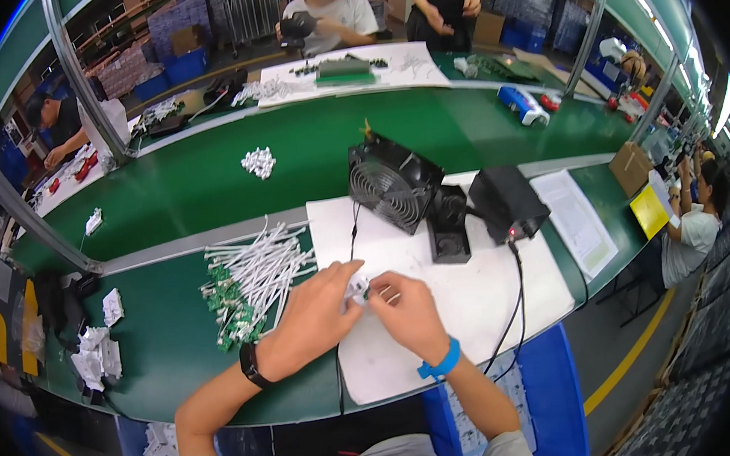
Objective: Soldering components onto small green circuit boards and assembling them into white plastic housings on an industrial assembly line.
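Over the white sheet (384, 355), both my hands meet at a small white plastic part (358, 288). My left hand (314, 316), a dark band on its wrist, is closed on that part. Against its right side press the bent fingertips of my right hand (411, 312), with a blue strap on the wrist. A bit of green or dark shows there, too small to name; the fingers hide most of it. Left of my hands lies a heap of white cables (256, 258) with small green circuit boards (233, 311) at their ends.
A black fan (391, 183), a black holder (449, 237) and a black box (509, 202) with a cord stand beyond my hands. White housings (96, 356) lie at left. White pieces (259, 163) sit on the green belt (182, 187). A blue bin (557, 384) is below right.
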The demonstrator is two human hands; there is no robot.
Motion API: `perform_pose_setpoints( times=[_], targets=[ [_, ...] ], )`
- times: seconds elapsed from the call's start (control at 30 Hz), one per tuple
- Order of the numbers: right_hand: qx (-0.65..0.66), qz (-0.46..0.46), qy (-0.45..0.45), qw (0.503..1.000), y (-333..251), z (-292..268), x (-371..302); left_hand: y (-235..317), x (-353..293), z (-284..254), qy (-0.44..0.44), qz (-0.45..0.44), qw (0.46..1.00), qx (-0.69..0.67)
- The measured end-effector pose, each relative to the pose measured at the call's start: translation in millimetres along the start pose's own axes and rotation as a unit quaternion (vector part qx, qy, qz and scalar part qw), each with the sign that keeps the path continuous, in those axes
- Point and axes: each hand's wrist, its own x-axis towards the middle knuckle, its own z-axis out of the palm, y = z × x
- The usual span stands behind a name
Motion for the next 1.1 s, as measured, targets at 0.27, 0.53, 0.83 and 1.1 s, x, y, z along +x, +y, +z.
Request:
perform_pose_setpoints(
  times=[0.27, 0.53, 0.83, 1.1],
  targets=[
    [0.153, -0.005, -0.155, 0.976, 20.6, -24.5, 13.1, -0.2, 1.0, -7.0, -0.078, 0.060, 0.995, -0.019],
    [0.021, -0.021, -0.150, 0.988, -4.5, -22.2, 4.8, -2.2, 0.5, 1.0, -0.091, 0.089, 0.990, 0.053],
    [-0.122, -0.086, -0.041, 0.988, -20.6, -20.1, -4.9, -10.3, -3.5, -9.2, -0.098, 0.131, 0.986, -0.025],
    [0.138, -0.060, -0.269, 0.951, -2.4, -38.1, 23.1, -21.9, -5.0, -21.4, -0.173, -0.013, 0.952, -0.252]
  ],
)
